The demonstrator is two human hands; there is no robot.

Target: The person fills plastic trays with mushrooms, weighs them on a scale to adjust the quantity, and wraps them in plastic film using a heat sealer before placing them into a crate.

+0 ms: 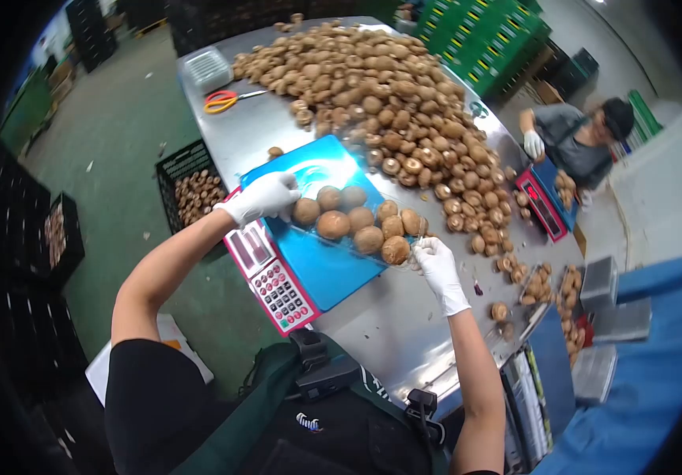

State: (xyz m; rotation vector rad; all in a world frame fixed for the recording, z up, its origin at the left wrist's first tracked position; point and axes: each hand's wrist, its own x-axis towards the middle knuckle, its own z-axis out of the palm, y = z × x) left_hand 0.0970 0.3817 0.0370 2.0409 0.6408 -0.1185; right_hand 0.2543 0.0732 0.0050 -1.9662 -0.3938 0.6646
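Note:
Both of my gloved hands hold a clear plastic tray of brown mushrooms (333, 225), one at each end. My left hand (266, 198) has its fingers closed on the left end, partly hidden behind the edge. On the right end, the fingers of my right hand (438, 273) pinch the clear plastic near a mushroom at the corner. The tray overlaps the blue plate of a weighing scale (317, 289) in this view and extends past its right side. The scale's pink-rimmed keypad (278, 293) faces me, below my left hand.
A large mushroom heap (388, 87) covers the metal table's far side. Orange-handled scissors (222, 100) and clear trays (208, 70) lie at its far left. A black crate (194, 190) stands left on the floor. At right, a person (575, 134) works by another scale (543, 206).

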